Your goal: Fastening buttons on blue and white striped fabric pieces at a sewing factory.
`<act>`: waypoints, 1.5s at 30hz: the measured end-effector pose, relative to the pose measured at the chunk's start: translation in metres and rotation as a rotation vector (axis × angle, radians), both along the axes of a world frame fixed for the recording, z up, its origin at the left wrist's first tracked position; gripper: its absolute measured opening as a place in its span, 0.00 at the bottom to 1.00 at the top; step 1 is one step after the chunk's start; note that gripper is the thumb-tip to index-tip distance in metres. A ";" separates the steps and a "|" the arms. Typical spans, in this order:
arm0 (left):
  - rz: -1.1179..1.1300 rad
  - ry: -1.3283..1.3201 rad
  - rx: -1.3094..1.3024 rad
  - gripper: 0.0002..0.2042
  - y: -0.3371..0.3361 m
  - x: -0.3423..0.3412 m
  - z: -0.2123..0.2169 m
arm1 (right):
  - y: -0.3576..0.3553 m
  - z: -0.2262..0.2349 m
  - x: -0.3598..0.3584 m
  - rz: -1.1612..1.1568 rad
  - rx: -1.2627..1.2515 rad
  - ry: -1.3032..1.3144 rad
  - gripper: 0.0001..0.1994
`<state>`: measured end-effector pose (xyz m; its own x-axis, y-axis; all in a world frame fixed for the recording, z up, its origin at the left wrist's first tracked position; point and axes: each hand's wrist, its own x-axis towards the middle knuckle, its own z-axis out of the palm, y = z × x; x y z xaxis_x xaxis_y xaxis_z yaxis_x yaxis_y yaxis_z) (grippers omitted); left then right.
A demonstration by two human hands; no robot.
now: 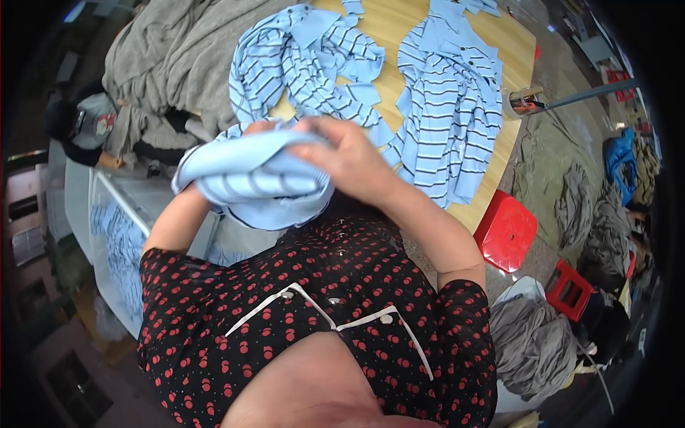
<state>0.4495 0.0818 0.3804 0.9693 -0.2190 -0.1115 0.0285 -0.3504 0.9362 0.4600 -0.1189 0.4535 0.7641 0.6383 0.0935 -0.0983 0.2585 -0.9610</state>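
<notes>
I hold a light blue knit shirt [260,175] with dark and white stripes up in front of my chest, bunched and partly rolled. My right hand [353,160] is closed on its upper right edge, thumb against the cloth. Most of my left hand [260,127] is behind the fabric; only a bit of it shows at the top edge, gripping the shirt from inside or behind. Just beyond lies a heap of the same striped shirts [285,68] on a wooden table [519,53]. Another striped shirt [449,107] with dark buttons is spread to its right.
Grey cloth [171,53] is piled at the far left. A clear bin [107,192] with striped pieces stands by my left arm. A red stool [508,232] is beside the table's right edge, a cup of tools [524,103] at its corner. Grey fabric [531,346] lies lower right.
</notes>
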 end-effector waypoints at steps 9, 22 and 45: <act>-0.148 0.313 0.232 0.09 0.013 -0.156 0.059 | -0.006 -0.120 0.015 -0.236 -0.211 0.309 0.14; 1.007 -1.270 0.436 0.21 0.105 -0.300 0.211 | 0.098 -0.190 -0.027 -0.113 -0.601 -0.133 0.13; 0.774 -0.554 0.370 0.07 0.136 -0.258 0.034 | 0.262 -0.048 -0.144 0.581 -0.311 0.521 0.16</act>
